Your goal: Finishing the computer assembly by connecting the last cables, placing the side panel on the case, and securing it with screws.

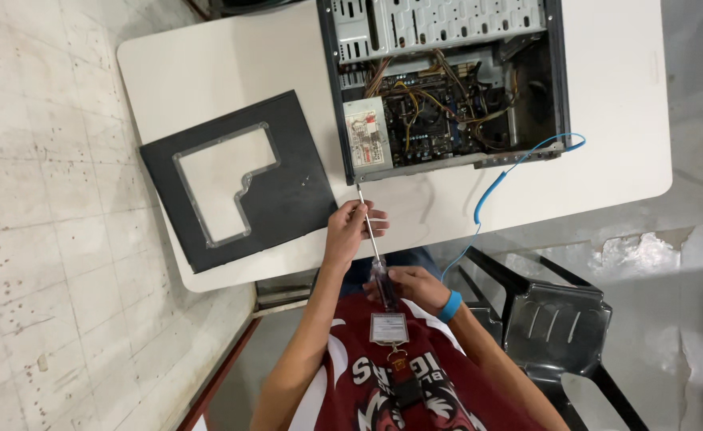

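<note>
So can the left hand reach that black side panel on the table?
Probably yes. The left hand is right beside the black side panel, with nothing between them, though its fingers are holding the screwdriver shaft.

light: bright, even, overhead | shadows: soft | focus: sharp (edges bend, wide lens) | glare: mild

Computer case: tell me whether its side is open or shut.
Open. The computer case lies on the white table with its motherboard and wiring exposed, and the black side panel lies detached beside it.
</note>
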